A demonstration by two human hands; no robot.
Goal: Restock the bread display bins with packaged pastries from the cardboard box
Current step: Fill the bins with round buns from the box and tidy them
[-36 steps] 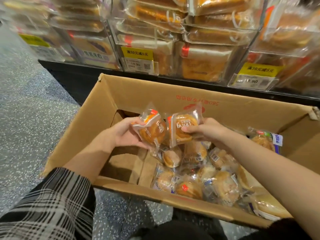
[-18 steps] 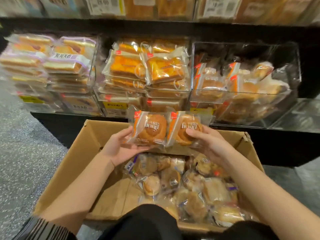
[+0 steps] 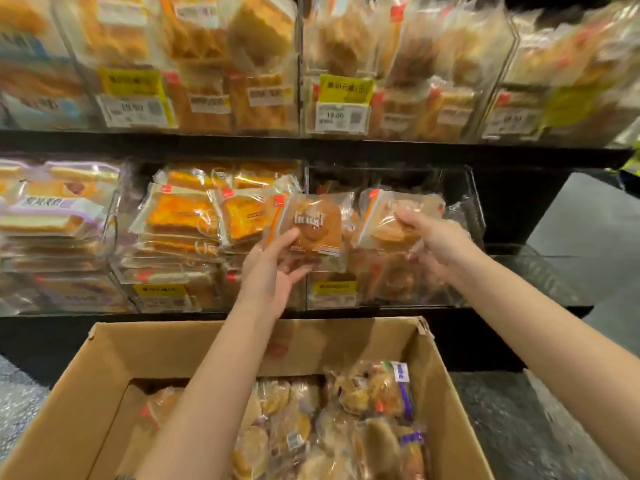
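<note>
Two packaged pastries are held up in front of the lower row of clear display bins, above the open cardboard box [image 3: 114,362]. The left pastry packet [image 3: 310,226], a round brown bun behind white lettering, sits in the left hand [image 3: 273,271], thumb curled over its lower front and fingers cupped behind. At 3 o'clock from it, just beside and not clearly touching, the right pastry packet [image 3: 391,220] is pinched by the right hand [image 3: 436,244], thumb on its face, fingers underneath, and it hangs over the front edge of the right-hand clear bin [image 3: 464,202], which holds similar buns low down. At 9 o'clock from the held packets a fuller bin [image 3: 194,220] carries stacked orange-topped slices, and further at 9 o'clock another holds purple-banded packs [image 3: 59,209]. At 12 o'clock the upper shelf bins [image 3: 346,46] are packed, with yellow price tags [image 3: 344,90] on their fronts. At 6 o'clock the box is partly filled with loose wrapped pastries [image 3: 346,427], heaped toward its right side.
</note>
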